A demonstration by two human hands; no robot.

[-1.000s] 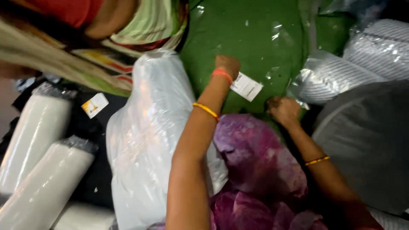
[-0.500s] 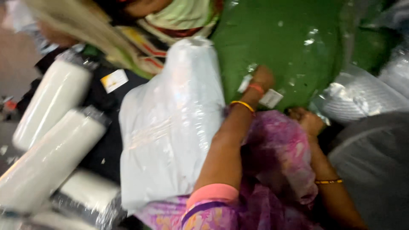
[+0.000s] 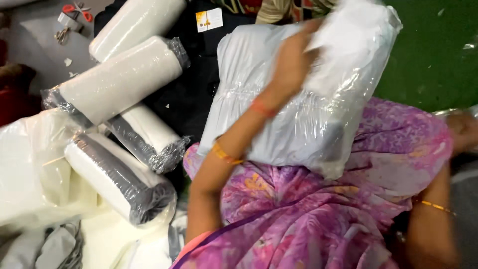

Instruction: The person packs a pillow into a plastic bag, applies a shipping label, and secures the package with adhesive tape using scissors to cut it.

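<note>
With the left hand (image 3: 294, 62) pressed, grip unclear through blur, on the slick plastic-wrapped white bundle (image 3: 298, 99), it could slide toward the wrapped white rolls (image 3: 119, 79) beside it.

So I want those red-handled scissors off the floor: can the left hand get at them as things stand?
Probably not: the left hand rests on the big plastic-wrapped bundle, and white wrapped rolls lie between it and the scissors at the far corner.

Plastic-wrapped bundle (image 3: 303, 94) at centre, on lap; left hand (image 3: 294, 60) on it; wrapped fabric rolls (image 3: 119, 79) at 9 o'clock; scissors (image 3: 75, 10) at 10 o'clock.
</note>
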